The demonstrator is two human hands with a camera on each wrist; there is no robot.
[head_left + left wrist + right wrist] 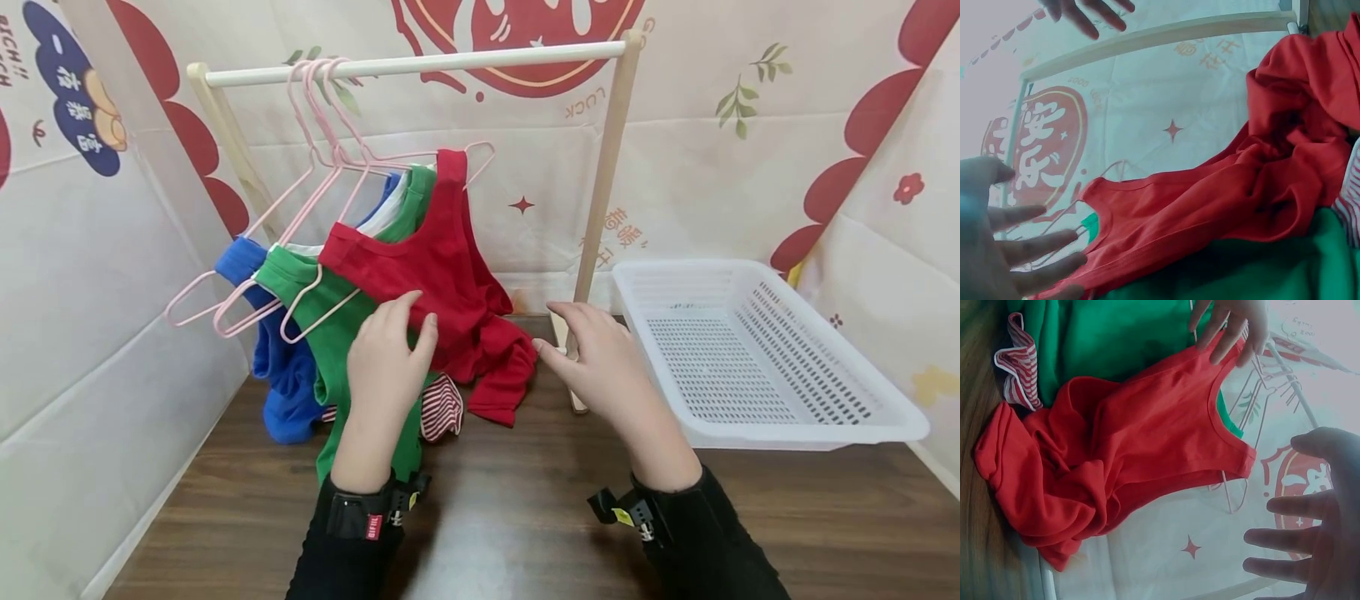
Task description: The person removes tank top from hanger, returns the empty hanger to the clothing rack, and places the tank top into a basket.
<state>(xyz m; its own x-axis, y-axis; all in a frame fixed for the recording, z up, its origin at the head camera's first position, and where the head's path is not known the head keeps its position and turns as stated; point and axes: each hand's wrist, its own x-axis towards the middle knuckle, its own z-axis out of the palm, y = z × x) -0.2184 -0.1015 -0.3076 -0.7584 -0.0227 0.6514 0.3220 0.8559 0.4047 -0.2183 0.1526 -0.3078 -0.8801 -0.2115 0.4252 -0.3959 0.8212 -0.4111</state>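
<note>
A red tank top (420, 258) hangs frontmost on a pink hanger (352, 133), its lower part bunched on the table. My left hand (386, 358) is in front of it, fingers spread and holding nothing; whether they touch the cloth I cannot tell. My right hand (607, 358) hovers right of the red top, before the rack's post, fingers apart, also holding nothing. Behind the red top hang a green garment (330, 333), a strip of white cloth (386, 218) and a blue garment (285, 392). Red-and-white striped cloth (442, 408) shows below. The right wrist view shows the red top's neckline (1216, 400).
The hangers hook over the white rod (487, 60) of a wooden rack, near its left end. The rack's right post (603, 175) slants down to the table. A white perforated basket (750, 358) stands on the right. Printed cloth walls (705, 167) surround the brown table (510, 517).
</note>
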